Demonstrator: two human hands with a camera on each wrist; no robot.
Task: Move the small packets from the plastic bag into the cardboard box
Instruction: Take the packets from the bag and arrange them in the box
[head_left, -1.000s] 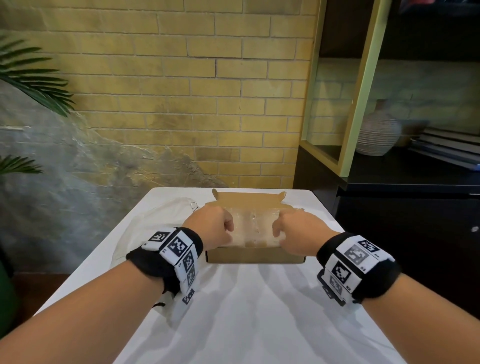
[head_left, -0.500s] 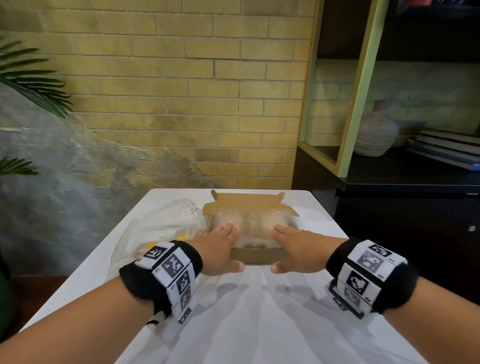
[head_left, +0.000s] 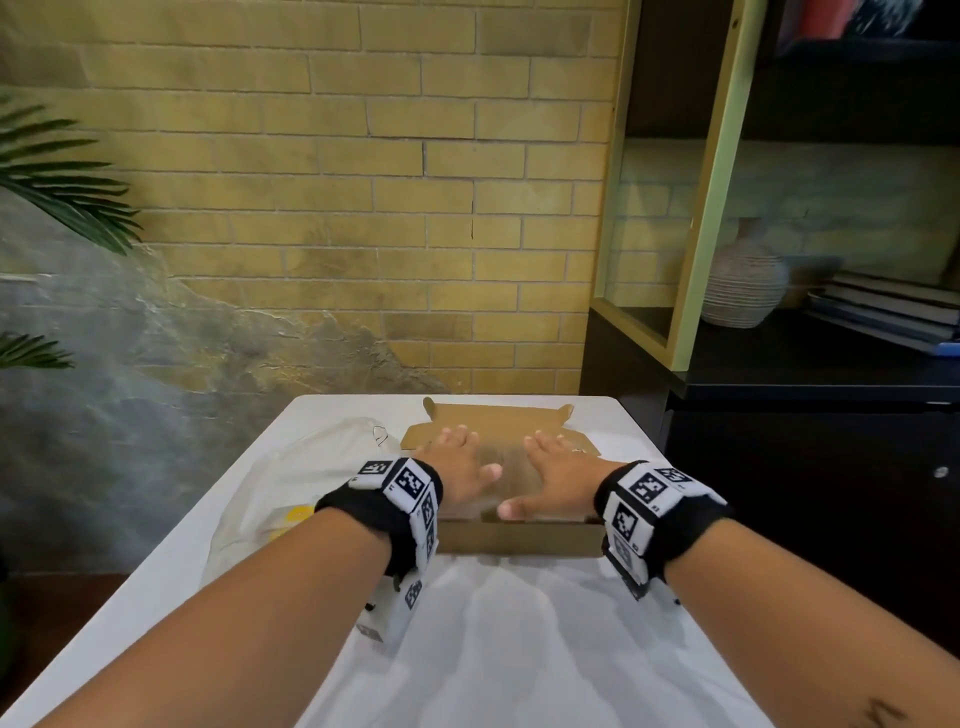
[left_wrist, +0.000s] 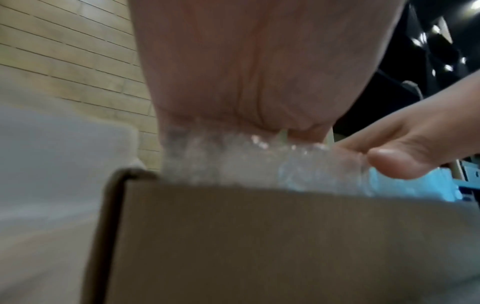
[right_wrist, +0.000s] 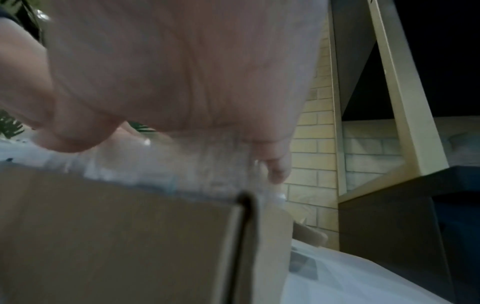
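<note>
An open brown cardboard box (head_left: 519, 538) sits at the middle of the white table, its lid flap (head_left: 498, 418) folded back. Clear small packets (head_left: 506, 462) fill it to the rim. My left hand (head_left: 460, 465) lies flat on the packets at the left, fingers straight. My right hand (head_left: 553, 473) lies flat on them at the right. In the left wrist view my palm (left_wrist: 259, 72) presses the clear packets (left_wrist: 233, 160) above the box wall (left_wrist: 259, 236). The right wrist view shows the same packets (right_wrist: 182, 164) under my palm (right_wrist: 182, 72). The white plastic bag (head_left: 291, 478) lies left of the box.
Something yellow (head_left: 298, 517) shows through the bag. A dark cabinet (head_left: 805, 467) with a green-framed shelf stands right of the table, holding a ribbed vase (head_left: 745, 286) and books. A brick wall is behind; palm leaves (head_left: 57, 176) hang at the left.
Both hands went from gripping the packets over the box to lying flat on them, then slid further forward over the box.
</note>
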